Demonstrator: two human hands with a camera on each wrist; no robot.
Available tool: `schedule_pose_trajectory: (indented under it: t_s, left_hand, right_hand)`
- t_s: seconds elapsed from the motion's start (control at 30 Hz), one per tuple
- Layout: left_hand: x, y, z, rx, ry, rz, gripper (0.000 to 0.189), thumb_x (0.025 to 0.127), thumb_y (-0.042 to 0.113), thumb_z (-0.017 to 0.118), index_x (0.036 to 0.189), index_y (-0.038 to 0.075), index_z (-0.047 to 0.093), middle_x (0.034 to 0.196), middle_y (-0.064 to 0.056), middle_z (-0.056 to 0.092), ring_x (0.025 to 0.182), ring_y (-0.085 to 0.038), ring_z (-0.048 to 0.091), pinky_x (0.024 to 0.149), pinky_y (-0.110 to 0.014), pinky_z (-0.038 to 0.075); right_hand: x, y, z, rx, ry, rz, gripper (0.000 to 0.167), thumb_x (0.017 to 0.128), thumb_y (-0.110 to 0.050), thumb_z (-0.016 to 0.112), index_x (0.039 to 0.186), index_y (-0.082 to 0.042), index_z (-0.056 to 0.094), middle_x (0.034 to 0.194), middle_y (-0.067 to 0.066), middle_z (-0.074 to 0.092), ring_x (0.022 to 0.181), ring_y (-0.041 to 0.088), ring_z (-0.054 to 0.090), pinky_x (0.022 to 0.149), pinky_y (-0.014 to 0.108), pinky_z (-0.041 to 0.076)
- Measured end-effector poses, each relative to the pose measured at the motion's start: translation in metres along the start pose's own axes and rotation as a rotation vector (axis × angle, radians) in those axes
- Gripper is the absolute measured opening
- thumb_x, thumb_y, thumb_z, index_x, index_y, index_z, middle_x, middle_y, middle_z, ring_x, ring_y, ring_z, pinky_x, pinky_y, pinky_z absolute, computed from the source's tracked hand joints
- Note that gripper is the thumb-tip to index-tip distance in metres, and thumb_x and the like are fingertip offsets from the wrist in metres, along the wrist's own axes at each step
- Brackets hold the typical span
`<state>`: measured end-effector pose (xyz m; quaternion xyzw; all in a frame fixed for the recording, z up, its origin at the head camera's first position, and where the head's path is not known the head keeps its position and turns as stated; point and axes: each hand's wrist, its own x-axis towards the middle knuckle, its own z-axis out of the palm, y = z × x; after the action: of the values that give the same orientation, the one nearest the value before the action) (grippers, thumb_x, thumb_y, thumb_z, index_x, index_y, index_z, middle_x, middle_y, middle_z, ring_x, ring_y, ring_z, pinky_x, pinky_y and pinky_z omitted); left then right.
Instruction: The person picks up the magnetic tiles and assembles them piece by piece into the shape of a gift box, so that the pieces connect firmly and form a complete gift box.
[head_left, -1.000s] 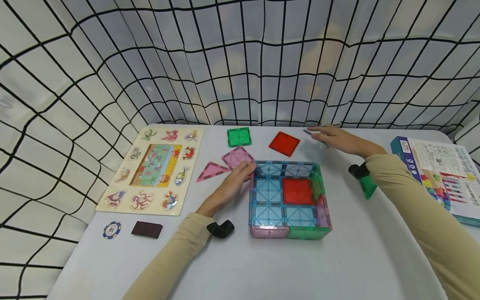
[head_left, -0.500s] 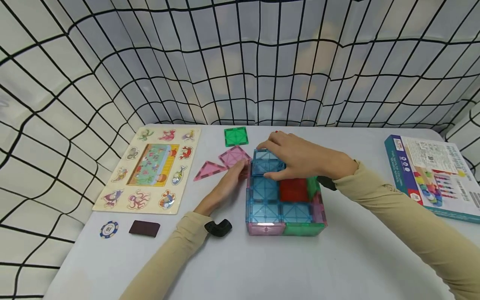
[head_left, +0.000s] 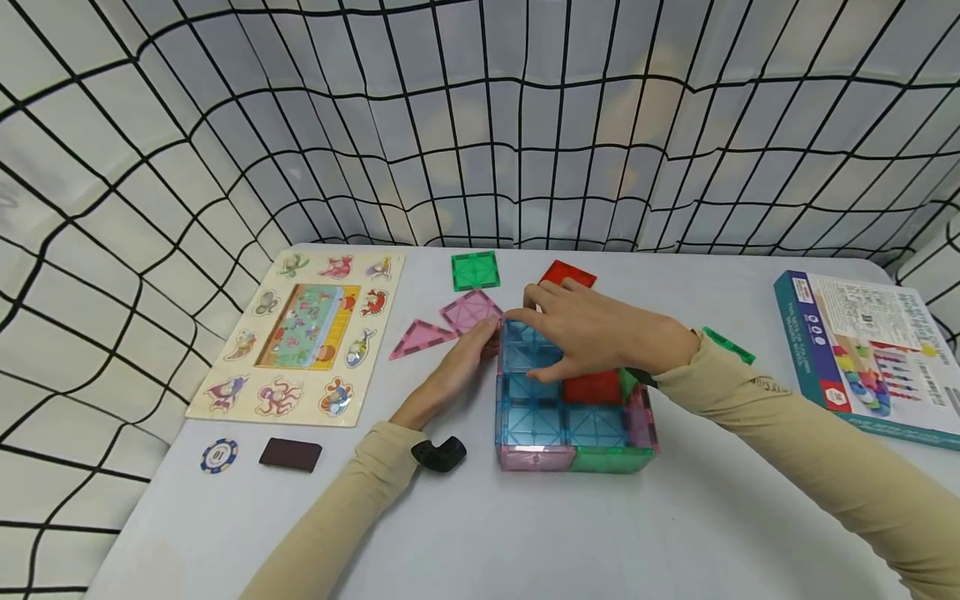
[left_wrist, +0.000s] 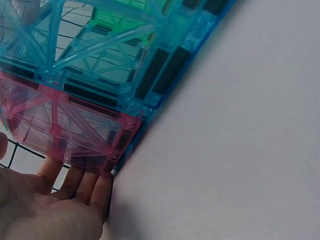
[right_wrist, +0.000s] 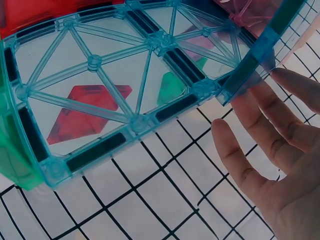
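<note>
An open-topped box [head_left: 536, 459] of see-through magnetic tiles stands mid-table, with blue, pink and green walls and a red square tile [head_left: 592, 389] in its floor. My left hand [head_left: 465, 367] rests against its back left corner, straight fingers touching a pink wall tile [left_wrist: 60, 122] in the left wrist view. Over that corner my right hand [head_left: 600, 329] pinches a blue square tile [head_left: 525, 354], thumb at the near edge and fingers at the far edge. In the right wrist view, the fingers [right_wrist: 270, 135] are beside the blue corner; the exact contact is hard to tell.
Behind the box lie a green square tile [head_left: 475, 271], pink tiles [head_left: 422, 337] and a red tile [head_left: 567, 272]. A sea-animal puzzle board [head_left: 296, 337], poker chip [head_left: 219, 456] and dark block [head_left: 291, 455] are left. A boxed set [head_left: 873, 358] lies right. Black netting surrounds the table.
My right hand has come from the back right of the table leftward to the box's back left corner, bringing a tile over it. The left hand has stayed at the box's left side.
</note>
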<state>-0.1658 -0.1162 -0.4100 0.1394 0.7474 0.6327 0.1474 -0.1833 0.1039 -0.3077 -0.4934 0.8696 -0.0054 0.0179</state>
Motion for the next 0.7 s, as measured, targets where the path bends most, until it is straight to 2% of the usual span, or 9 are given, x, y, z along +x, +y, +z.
schedule_pose_trajectory:
  t_s: [0.3, 0.5, 0.6, 0.7]
  left_hand:
    - [-0.002, 0.002, 0.002, 0.035, -0.009, -0.032, 0.055, 0.116, 0.037, 0.023, 0.152, -0.001, 0.039, 0.146, -0.02, 0.048, 0.143, -0.033, 0.045, 0.124, -0.046, 0.031]
    - [-0.003, 0.002, 0.004, 0.034, -0.018, -0.02, 0.052, 0.116, 0.037, 0.022, 0.15, 0.001, 0.038, 0.148, -0.021, 0.046, 0.145, -0.034, 0.043, 0.125, -0.047, 0.029]
    - [-0.003, 0.002, 0.004, 0.034, -0.019, -0.004, 0.053, 0.116, 0.037, 0.021, 0.149, 0.0, 0.039, 0.147, -0.021, 0.047, 0.145, -0.034, 0.043, 0.125, -0.048, 0.029]
    - [-0.004, 0.001, 0.005, 0.035, -0.011, 0.002, 0.053, 0.116, 0.037, 0.021, 0.149, 0.0, 0.04, 0.146, -0.021, 0.048, 0.144, -0.034, 0.044, 0.125, -0.048, 0.03]
  right_hand:
    - [0.0, -0.005, -0.003, -0.033, -0.017, 0.024, 0.078, 0.092, -0.054, 0.075, 0.148, -0.002, 0.057, 0.13, 0.017, 0.059, 0.117, 0.034, 0.058, 0.106, 0.053, 0.049]
    - [-0.003, -0.003, -0.004, -0.042, -0.007, 0.01, 0.078, 0.094, -0.057, 0.072, 0.148, -0.003, 0.058, 0.132, 0.016, 0.058, 0.118, 0.034, 0.059, 0.104, 0.053, 0.048]
    - [-0.006, 0.006, -0.006, 0.041, 0.025, 0.024, 0.073, 0.097, -0.057, 0.068, 0.147, -0.006, 0.059, 0.131, 0.013, 0.058, 0.119, 0.03, 0.057, 0.104, 0.055, 0.046]
    - [-0.01, 0.027, -0.011, 0.19, 0.094, 0.076, 0.057, 0.104, -0.047, 0.063, 0.143, -0.005, 0.063, 0.132, 0.014, 0.059, 0.119, 0.031, 0.057, 0.103, 0.055, 0.048]
